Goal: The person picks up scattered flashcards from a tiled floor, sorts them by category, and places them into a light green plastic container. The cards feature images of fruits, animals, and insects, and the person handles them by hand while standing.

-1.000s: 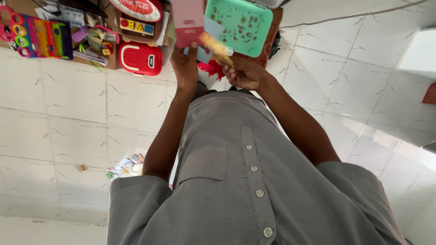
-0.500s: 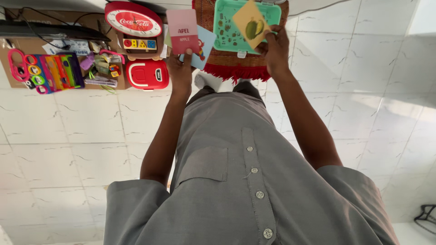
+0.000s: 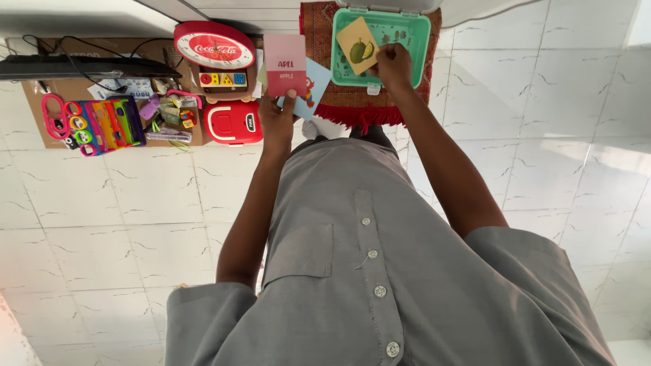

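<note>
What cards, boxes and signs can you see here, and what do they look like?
Pink card: upright rectangle, pale over darker pink, in the left hand.
Blue card: light blue, red picture, tucked behind the pink one.
Yellow card: tan, green fruit picture, in the right hand, over the green box.
Green box: mint, open, rounded, on a red rug.
Round sign: red and white oval, top centre-left.

Over on the cardboard sheet (image 3: 41, 125) sits a jumble of toys — a colourful xylophone-like toy (image 3: 108, 124) with pink rings (image 3: 57, 112) beside it, then a red toy case (image 3: 234, 123) with a white handle. Just above that, a small board of coloured shape blocks (image 3: 223, 79) and a round red clock (image 3: 213, 46). A dark flat device (image 3: 81, 66) with trailing cables lies along the top — white marbled floor tiles (image 3: 122, 217) all around.
</note>
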